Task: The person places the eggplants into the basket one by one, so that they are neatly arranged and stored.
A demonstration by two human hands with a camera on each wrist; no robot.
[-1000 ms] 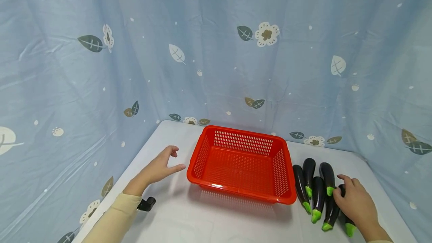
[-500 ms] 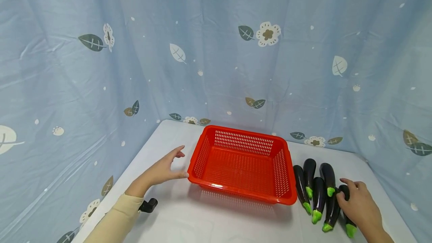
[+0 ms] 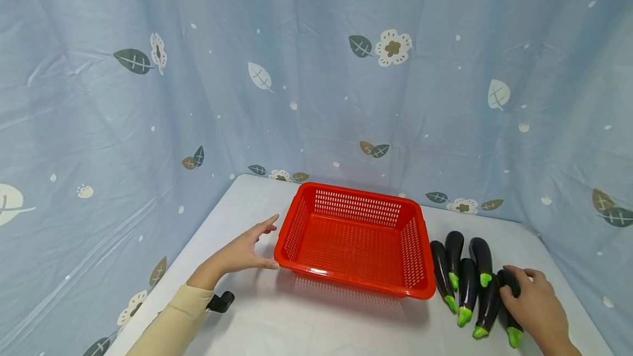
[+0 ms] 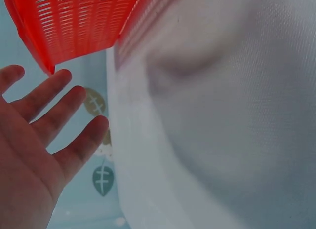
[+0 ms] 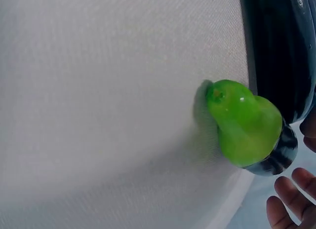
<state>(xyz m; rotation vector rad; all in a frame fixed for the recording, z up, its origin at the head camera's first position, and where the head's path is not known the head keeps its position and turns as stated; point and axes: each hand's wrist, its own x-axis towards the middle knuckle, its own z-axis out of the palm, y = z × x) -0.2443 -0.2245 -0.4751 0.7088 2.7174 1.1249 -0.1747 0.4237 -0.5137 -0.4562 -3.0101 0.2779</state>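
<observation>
A red plastic basket (image 3: 353,246) with slotted walls stands mid-table, and nothing lies in it. Beside its left wall is my left hand (image 3: 237,251), fingers spread from the thumb, whose tip is at the near left corner of the rim; contact is hard to tell. My right hand (image 3: 536,304) is over the rightmost eggplant (image 3: 512,320), thumb on its left side and fingers by its far end. In the right wrist view this eggplant's green cap (image 5: 247,128) is plain, while the loosely bent fingers (image 5: 294,197) show a gap from it.
Several more dark eggplants (image 3: 467,287) with green caps lie close together between the basket and my right hand. A white cloth (image 3: 277,323) covers the table. Blue patterned curtains (image 3: 321,87) enclose its back and sides. A black device (image 3: 221,302) sits at my left wrist.
My left hand has moved right, up to the basket's left side. My right hand has shifted slightly right, over the rightmost eggplant. Basket and eggplants look unmoved.
</observation>
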